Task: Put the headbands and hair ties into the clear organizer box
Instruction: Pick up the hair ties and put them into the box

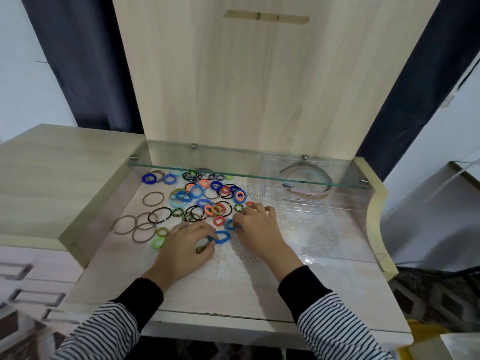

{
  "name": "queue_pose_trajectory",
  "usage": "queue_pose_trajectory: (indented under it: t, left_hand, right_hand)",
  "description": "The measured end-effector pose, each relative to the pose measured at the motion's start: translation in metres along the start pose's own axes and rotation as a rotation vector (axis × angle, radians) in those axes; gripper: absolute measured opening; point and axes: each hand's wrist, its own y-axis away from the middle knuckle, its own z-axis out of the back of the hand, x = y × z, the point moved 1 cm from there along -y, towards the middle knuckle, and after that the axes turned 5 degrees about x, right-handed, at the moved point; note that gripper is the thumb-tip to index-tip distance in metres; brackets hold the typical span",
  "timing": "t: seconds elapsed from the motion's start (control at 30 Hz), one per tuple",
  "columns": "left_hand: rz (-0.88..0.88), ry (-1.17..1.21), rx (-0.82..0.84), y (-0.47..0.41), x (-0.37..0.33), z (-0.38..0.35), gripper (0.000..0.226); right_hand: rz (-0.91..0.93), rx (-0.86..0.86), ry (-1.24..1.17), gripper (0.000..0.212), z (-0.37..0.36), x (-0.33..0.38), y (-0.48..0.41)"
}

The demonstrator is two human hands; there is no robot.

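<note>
Head view, inspected near to far. I note two striped sleeves with black cuffs, left sleeve (104, 331) and right sleeve (335, 323), reaching over the pale bench (207, 294). Both hands rest on a white lace doily (249, 258) spread on the bench.

Left hand (187, 245): fingers curled, thumb and forefinger pinching a large blue hair tie (220, 237) that lies on the doily. An olive tie (201, 249) shows under the same fingers; I cannot tell whether it is held.

Right hand (255, 227): fingers curled downward, thumb and fingertips grasping a small blue hair tie (231, 224), just beside the large one.

Beyond the hands I record the loose hair ties (197, 196), scattered and overlapping on the bench's left and middle: blue, orange, green, black and brown rings, none in the box.

The clear organizer box (311, 203) sits on the bench to the right of the pile, its far end under a glass shelf (233, 168). The headbands (314, 194) appear to lie in that far end, partly seen through the shelf.

Behind stands a wooden back panel (246, 87), with a dark curtain (85, 61) on either side.
</note>
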Motion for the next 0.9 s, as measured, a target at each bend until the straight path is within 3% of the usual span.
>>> queue_pose_trajectory:
  t: [0.13,0.27,0.47,0.77,0.9]
  left_hand:
    - [0.007,0.026,-0.007,-0.003,0.003,0.0,0.025]
    - [0.004,0.062,-0.017,-0.009,0.006,-0.002,0.024]
    - [-0.004,0.181,-0.1,-0.027,-0.02,-0.008,0.026]
    - [-0.08,0.193,-0.081,-0.062,-0.071,-0.024,0.02]
    - [-0.078,0.166,-0.04,-0.078,-0.083,-0.031,0.018]
  right_hand:
    - [-0.051,-0.053,-0.248,0.013,0.023,-0.026,0.005]
    - [-0.066,0.038,-0.538,0.003,0.043,-0.072,0.011]
    - [-0.166,0.257,-0.552,0.007,0.037,-0.102,0.029]
    - [-0.207,0.3,-0.555,0.005,0.023,-0.097,0.032]
    - [-0.142,0.371,-0.588,0.009,0.029,-0.095,0.041]
